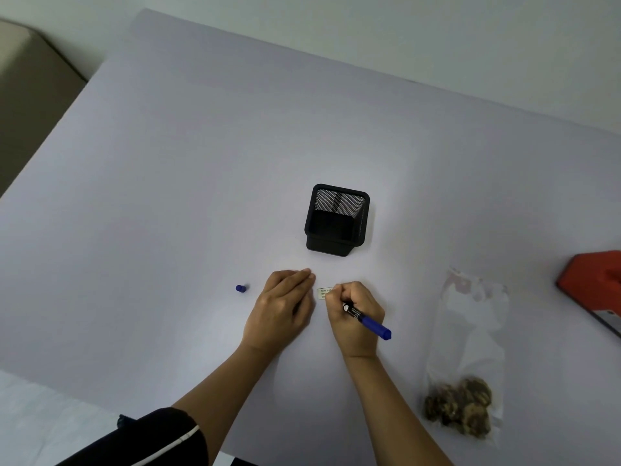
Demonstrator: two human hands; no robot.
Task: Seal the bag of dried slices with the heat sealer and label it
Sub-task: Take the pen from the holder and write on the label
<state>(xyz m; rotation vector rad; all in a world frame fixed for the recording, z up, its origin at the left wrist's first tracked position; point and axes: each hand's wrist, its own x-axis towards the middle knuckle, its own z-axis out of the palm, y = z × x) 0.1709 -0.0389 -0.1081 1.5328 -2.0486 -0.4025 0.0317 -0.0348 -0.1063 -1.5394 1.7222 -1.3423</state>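
A small white label lies on the table between my hands. My right hand grips a blue marker with its tip down at the label's right end. My left hand rests flat beside the label, fingertips at its left end. The marker's blue cap lies to the left of my left hand. The clear bag with brown dried slices at its near end lies flat on the right. The red heat sealer sits at the right edge, partly cut off.
A black mesh pen holder stands just beyond my hands. The pale table stretches far to the left and back. A beige seat is off the table's left corner.
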